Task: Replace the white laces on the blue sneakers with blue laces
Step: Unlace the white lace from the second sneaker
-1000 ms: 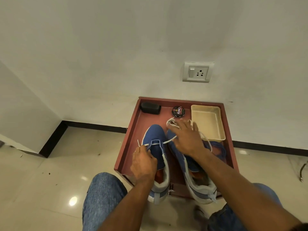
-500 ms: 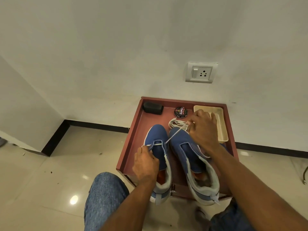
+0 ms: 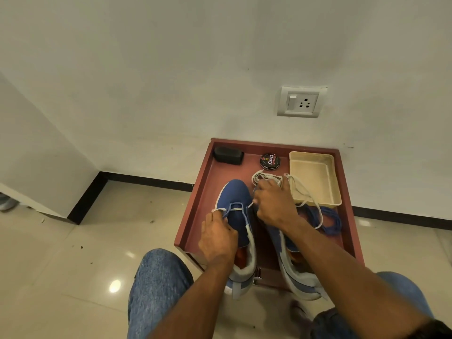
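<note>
Two blue sneakers stand side by side on a reddish-brown tray [image 3: 195, 216]. On the left sneaker [image 3: 234, 194] a white lace [image 3: 236, 209] still crosses the lowest eyelets. My left hand [image 3: 217, 238] rests on that shoe's left side and pinches the lace end there. My right hand [image 3: 275, 204] covers the toe of the right sneaker [image 3: 296, 272] and grips the other end of the white lace between the shoes. A loose pile of white lace [image 3: 297, 185] trails past that hand. Coiled blue laces [image 3: 327, 221] lie at the tray's right.
At the tray's back stand a black block [image 3: 228, 155], a round shoe-polish tin [image 3: 269, 161] and a cream plastic tray [image 3: 315, 177]. The wall behind carries a socket plate [image 3: 300, 102]. My knees in jeans flank the tray on a glossy tiled floor.
My right hand came back from the far lace pile toward the gap between the shoes, still gripping the lace. My left hand stayed on the left sneaker.
</note>
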